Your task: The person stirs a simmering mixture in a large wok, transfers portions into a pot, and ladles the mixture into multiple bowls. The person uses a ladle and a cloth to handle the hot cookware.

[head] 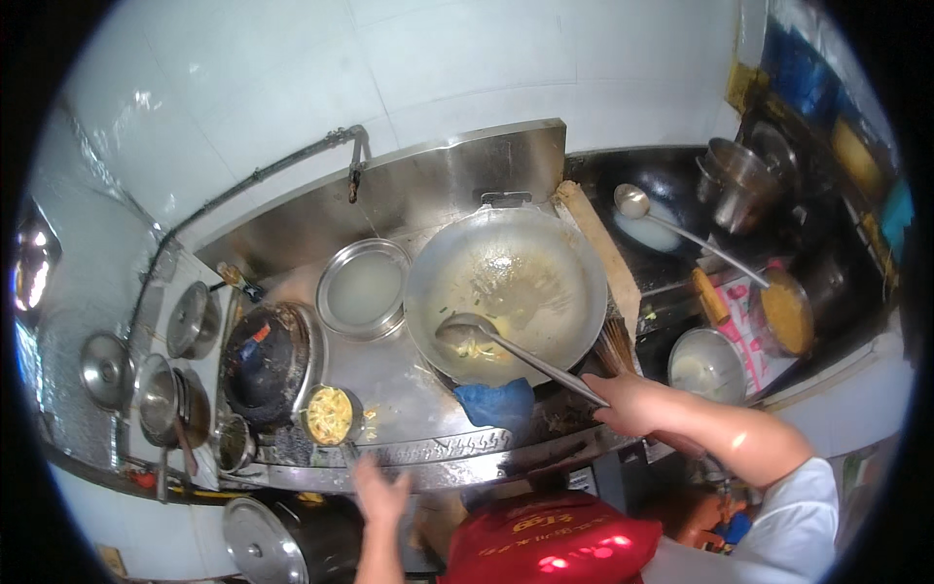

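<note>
My right hand (pixel 620 401) grips the handle of a long metal ladle (pixel 525 356). The ladle's bowl rests inside a large wok (pixel 540 292), beside a few food shreds (pixel 478 352) in a thin film of liquid. My left hand (pixel 381 488) is blurred at the counter's front edge, thumb spread from the fingers. It is close to the short handle of a small pan (pixel 356 412) holding yellowish, noodle-like shredded food (pixel 329 415); contact with that handle is unclear. A folded blue cloth (pixel 498 404) lies over the wok's near rim.
Left of the wok stands a metal basin (pixel 328 292) of cloudy liquid, near a blackened burner (pixel 263 365). A faucet (pixel 354 182) hangs behind. Rightward are a bamboo brush (pixel 616 347), another ladle (pixel 700 237) and a bowl (pixel 706 365). A lidded pot (pixel 266 540) stands below left.
</note>
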`<state>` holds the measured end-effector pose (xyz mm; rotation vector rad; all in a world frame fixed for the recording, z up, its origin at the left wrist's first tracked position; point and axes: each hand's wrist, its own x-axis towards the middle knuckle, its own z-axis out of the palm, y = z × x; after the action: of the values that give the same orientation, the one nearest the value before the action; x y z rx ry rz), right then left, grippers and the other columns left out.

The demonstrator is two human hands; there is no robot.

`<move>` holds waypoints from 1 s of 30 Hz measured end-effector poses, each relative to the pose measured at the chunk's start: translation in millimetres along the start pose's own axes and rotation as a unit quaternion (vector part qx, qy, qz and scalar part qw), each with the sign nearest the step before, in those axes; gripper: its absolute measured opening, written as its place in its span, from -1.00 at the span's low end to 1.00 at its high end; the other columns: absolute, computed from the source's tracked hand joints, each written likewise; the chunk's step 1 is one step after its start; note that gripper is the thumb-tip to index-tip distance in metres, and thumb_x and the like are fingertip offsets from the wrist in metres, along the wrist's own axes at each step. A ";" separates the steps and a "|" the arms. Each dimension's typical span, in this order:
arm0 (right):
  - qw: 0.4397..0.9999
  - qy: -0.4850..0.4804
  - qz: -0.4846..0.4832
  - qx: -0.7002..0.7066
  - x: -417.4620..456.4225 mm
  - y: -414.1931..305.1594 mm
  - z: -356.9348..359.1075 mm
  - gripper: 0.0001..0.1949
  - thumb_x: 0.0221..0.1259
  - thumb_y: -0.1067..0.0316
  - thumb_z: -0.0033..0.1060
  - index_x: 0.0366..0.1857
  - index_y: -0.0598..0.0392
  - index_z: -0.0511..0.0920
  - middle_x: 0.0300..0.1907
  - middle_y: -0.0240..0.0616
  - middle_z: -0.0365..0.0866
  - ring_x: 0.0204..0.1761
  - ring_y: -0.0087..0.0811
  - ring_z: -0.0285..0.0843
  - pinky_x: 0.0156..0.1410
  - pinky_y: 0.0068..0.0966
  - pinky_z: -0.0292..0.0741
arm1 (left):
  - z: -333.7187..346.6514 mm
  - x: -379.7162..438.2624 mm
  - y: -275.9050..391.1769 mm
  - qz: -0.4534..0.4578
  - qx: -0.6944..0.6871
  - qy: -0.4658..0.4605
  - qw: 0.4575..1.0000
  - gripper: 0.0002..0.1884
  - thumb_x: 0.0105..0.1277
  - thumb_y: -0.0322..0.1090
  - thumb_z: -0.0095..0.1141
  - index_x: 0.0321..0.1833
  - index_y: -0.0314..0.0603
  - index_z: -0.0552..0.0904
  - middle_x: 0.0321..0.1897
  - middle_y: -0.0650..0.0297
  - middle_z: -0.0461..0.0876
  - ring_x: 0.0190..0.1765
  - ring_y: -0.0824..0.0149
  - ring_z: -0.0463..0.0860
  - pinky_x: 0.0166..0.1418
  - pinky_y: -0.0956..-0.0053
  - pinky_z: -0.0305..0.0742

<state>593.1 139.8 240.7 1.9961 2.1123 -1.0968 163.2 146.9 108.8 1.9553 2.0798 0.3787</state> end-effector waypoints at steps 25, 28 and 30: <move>0.843 0.070 0.199 0.496 -34.9 -157.8 36.5 -0.90 0.36 0.42 0.10 -0.19 0.22 0.52 -0.57 -0.36 0.50 -0.73 -0.58 0.36 -0.65 -0.60 0.32 | 16.7 31.6 -81.9 -0.208 -0.696 -0.388 0.568 -0.93 0.28 -0.48 0.12 -0.27 -0.28 0.50 -0.58 0.19 0.50 -0.61 0.29 0.50 -0.54 0.35 0.45; 0.838 0.079 0.229 0.489 -77.1 -220.8 17.6 -0.52 0.32 0.50 0.08 0.34 0.22 0.40 -0.54 -0.31 0.52 -0.72 -0.53 0.40 -0.65 -0.60 0.34 | 18.9 26.3 -72.5 -0.175 -0.698 -0.403 0.565 -0.90 0.28 -0.43 0.17 -0.28 -0.29 0.53 -0.58 0.19 0.53 -0.60 0.30 0.53 -0.53 0.37 0.46; 0.871 0.065 0.215 0.437 -83.1 -219.1 14.7 -0.45 0.30 0.49 0.09 0.41 0.13 0.33 -0.56 -0.34 0.50 -0.69 -0.54 0.42 -0.62 -0.57 0.38 | 12.4 20.5 -61.0 -0.168 -0.701 -0.414 0.556 -0.86 0.28 -0.40 0.21 -0.35 -0.31 0.54 -0.61 0.19 0.53 -0.61 0.31 0.53 -0.53 0.39 0.45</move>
<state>407.1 77.3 369.6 2.7370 1.1190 -2.0774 109.7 163.9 74.9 0.4541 0.7677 0.5740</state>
